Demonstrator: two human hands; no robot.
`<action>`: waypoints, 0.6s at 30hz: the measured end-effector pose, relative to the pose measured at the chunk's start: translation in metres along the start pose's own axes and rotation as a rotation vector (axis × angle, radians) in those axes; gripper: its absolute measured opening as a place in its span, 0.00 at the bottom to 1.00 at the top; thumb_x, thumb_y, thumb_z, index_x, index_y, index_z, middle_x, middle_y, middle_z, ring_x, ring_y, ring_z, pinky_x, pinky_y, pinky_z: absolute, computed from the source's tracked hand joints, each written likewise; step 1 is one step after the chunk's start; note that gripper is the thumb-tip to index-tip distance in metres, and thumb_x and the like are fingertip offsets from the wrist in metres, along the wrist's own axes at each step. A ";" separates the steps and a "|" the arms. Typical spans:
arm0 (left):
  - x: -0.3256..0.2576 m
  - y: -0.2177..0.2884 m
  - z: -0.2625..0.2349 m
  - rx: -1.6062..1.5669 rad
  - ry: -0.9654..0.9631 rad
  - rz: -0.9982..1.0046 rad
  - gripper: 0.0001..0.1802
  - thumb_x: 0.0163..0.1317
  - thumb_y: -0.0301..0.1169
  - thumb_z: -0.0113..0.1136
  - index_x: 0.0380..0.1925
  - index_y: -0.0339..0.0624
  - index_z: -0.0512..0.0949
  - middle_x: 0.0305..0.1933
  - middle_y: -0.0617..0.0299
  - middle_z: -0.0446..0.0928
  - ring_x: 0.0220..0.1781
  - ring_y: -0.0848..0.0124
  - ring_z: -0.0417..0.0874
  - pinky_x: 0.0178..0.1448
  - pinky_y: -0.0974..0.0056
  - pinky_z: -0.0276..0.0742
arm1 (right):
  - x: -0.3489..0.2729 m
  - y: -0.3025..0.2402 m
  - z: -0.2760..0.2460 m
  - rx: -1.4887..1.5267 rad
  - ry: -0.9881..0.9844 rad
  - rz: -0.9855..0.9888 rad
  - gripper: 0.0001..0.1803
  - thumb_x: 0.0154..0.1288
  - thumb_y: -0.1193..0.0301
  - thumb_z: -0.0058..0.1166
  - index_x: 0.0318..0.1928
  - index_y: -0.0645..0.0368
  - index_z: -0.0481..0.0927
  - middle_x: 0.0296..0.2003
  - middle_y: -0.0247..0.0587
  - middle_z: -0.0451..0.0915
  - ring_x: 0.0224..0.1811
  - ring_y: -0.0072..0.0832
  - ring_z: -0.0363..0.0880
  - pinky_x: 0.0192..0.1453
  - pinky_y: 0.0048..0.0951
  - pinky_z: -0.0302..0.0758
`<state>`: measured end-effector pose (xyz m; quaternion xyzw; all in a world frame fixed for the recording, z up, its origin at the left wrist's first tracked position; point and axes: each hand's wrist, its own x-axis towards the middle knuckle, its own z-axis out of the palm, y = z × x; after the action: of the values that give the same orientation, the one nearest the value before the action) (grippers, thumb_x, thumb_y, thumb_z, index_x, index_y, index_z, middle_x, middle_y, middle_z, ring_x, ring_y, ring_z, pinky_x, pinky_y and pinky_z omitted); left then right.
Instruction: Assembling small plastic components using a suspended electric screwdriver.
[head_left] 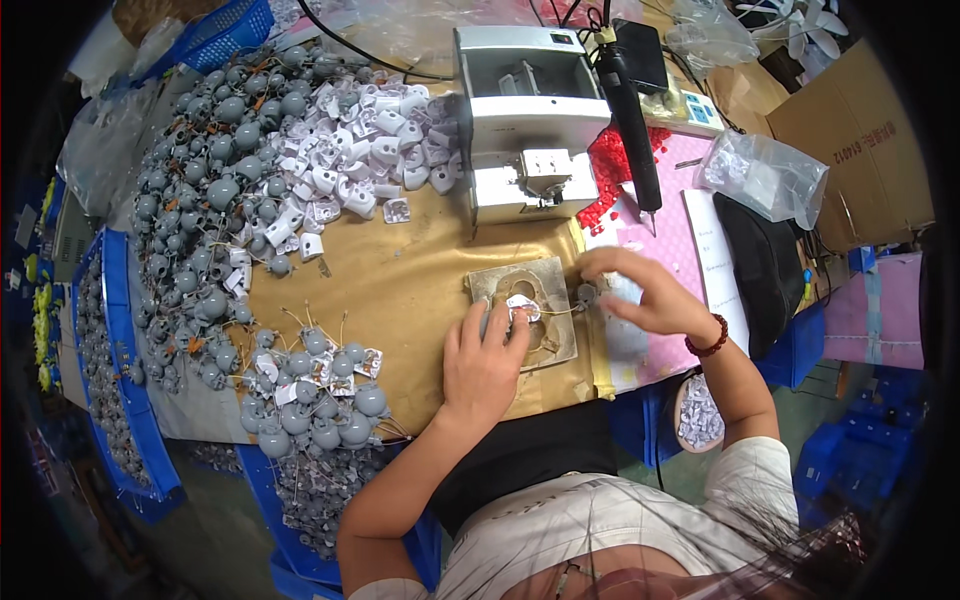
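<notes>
My left hand (482,365) rests on a square, worn fixture block (553,345). Its fingers are closed around a small grey-and-white plastic part (521,304) seated in the block's hollow; the fingers partly cover the part. A thin pale wire runs from there to the right, toward a small grey round piece (586,293) by the block's edge. Beside that piece hovers my right hand (655,298), with a red bead bracelet on its wrist. Its thumb and bent forefinger are apart, and nothing shows between them.
Grey ball-shaped parts (222,192) and white plastic shells (345,150) are heaped at left. Nearer lies a smaller wired pile (320,400). Behind the block stands a metal machine (530,120); a black electric screwdriver (632,130) hangs beside red bits (610,170). A black pouch (752,270) lies right.
</notes>
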<state>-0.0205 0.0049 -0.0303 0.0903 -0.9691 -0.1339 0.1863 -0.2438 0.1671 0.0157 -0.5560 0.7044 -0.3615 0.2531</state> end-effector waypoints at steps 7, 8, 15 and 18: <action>0.001 -0.002 0.002 -0.048 -0.009 0.001 0.22 0.53 0.26 0.67 0.51 0.47 0.82 0.55 0.57 0.76 0.62 0.55 0.74 0.59 0.52 0.71 | -0.011 0.039 0.043 -0.191 0.187 -0.023 0.20 0.55 0.83 0.62 0.48 0.59 0.74 0.50 0.46 0.79 0.57 0.41 0.79 0.60 0.39 0.77; 0.001 -0.003 0.001 -0.050 -0.010 0.001 0.22 0.53 0.26 0.67 0.51 0.47 0.82 0.54 0.58 0.76 0.62 0.55 0.74 0.59 0.52 0.72 | -0.008 0.040 0.047 -0.076 0.274 0.007 0.21 0.56 0.84 0.61 0.50 0.59 0.74 0.49 0.45 0.79 0.55 0.39 0.80 0.59 0.38 0.77; -0.001 -0.008 0.002 -0.050 -0.016 0.018 0.21 0.53 0.28 0.67 0.50 0.47 0.83 0.54 0.57 0.76 0.63 0.55 0.75 0.60 0.53 0.72 | 0.029 0.012 0.048 1.335 0.077 0.247 0.23 0.62 0.83 0.64 0.56 0.61 0.73 0.48 0.43 0.80 0.51 0.30 0.83 0.55 0.32 0.82; 0.004 -0.009 0.000 -0.072 -0.021 0.036 0.19 0.53 0.28 0.67 0.47 0.46 0.83 0.53 0.57 0.77 0.63 0.56 0.75 0.60 0.53 0.72 | 0.035 0.010 0.047 1.068 -0.078 0.288 0.23 0.63 0.79 0.66 0.57 0.63 0.73 0.48 0.42 0.82 0.46 0.25 0.84 0.51 0.27 0.83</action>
<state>-0.0226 -0.0048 -0.0313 0.0645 -0.9671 -0.1662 0.1817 -0.2231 0.1237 -0.0191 -0.2617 0.4823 -0.6094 0.5724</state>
